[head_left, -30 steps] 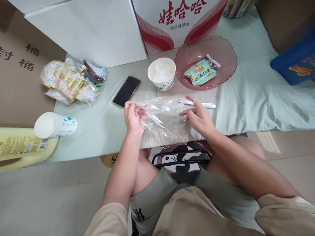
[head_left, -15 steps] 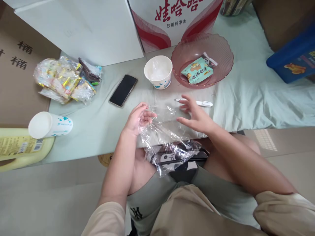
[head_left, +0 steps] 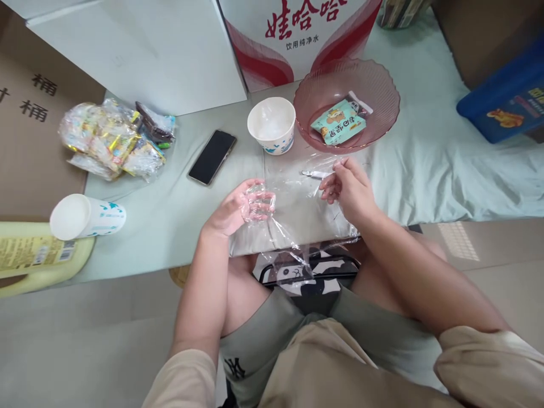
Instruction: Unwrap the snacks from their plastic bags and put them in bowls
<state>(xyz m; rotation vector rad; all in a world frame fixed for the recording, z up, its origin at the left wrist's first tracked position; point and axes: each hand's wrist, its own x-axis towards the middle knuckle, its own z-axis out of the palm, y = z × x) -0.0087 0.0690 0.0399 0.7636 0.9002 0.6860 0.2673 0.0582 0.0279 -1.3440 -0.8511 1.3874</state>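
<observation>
Clear plastic film stretches between my hands over the front edge of the table and hangs down towards my lap. My left hand has its fingers spread, with the film lying over them. Pinched at the fingertips, my right hand holds the film's far right edge. Partly behind that hand lies a white utility knife. Beyond the film stand a white paper bowl with a blue pattern and a pink ribbed bowl holding a green snack packet.
A black phone lies left of the paper bowl. Farther left are a bundle of wrapped snacks, a paper cup on its side and a yellow jug. Boxes line the back; a blue container is at right.
My right hand has closed on the film and drawn it out to the right, so it is spread wider. The fingers of my left hand have opened further under it.
</observation>
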